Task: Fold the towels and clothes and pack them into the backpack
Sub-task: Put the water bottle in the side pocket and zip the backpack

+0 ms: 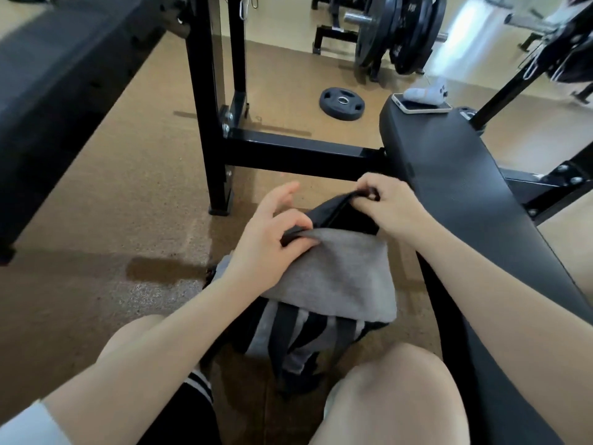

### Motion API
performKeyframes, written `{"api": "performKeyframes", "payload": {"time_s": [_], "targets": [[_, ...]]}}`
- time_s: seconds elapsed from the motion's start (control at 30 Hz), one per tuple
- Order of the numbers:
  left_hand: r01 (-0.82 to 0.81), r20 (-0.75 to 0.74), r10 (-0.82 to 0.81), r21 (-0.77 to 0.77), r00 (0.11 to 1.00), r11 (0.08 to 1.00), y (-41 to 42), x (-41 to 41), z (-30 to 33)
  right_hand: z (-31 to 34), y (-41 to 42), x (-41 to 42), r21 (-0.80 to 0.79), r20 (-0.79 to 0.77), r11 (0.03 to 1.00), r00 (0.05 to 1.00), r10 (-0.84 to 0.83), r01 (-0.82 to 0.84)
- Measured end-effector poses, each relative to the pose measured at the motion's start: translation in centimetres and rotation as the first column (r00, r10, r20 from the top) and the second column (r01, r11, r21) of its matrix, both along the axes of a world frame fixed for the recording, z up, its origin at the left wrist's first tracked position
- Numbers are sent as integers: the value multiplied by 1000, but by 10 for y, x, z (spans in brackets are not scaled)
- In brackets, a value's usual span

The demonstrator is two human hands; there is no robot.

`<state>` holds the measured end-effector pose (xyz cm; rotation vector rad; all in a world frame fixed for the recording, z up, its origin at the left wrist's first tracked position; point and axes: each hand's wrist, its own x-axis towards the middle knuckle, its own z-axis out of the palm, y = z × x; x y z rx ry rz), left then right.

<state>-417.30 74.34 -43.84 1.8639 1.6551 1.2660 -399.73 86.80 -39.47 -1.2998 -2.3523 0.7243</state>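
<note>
We look down on a grey backpack (pixel 298 335) standing on the brown gym floor (pixel 134 194) between the person's knees, just left of a black padded bench (pixel 465 194). A folded grey cloth (pixel 337 274) lies across the mouth of the backpack, its upper part at the dark opening and its lower edge hanging over the front, above the black straps. The left hand (pixel 269 242) grips the near-left rim of the opening together with the top edge of the grey cloth: we see the thumb and the lower fingers curled over the black rim, while the index and middle fingers (pixel 282 192) stand out straight, touching nothing. The right hand (pixel 385 203) pinches the far-right rim of the opening, its fingers tightly curled on the black fabric and lifting it, so that the mouth is held apart between the two hands. On the far end of the bench lies a phone (pixel 420 106) with a small grey plush toy (pixel 426 91) resting on it. Beyond, a black weight plate (pixel 341 102) lies flat on the floor near a black steel frame (pixel 218 123), and a loaded barbell (pixel 401 30) stands further back.
</note>
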Motion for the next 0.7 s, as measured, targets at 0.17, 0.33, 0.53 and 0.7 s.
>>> {"api": "performKeyframes", "payload": {"time_s": [0.17,0.33,0.53,0.7], "targets": [[21,24,-16,-216,1000,976,3,13,-29,-7,-12,-11,-134,56,988,995,87,-79],[32,-30,-44,-336,999,941,11,12,-31,5,-25,-17,-205,146,951,954,262,-230],[-53,-12,52,-320,999,946,5,14,-33,-4,-49,-30,-65,598,885,692,405,-462],[-40,178,95,-292,980,956,-7,-3,-31,-10,-48,-32,256,640,820,726,254,-512]]}}
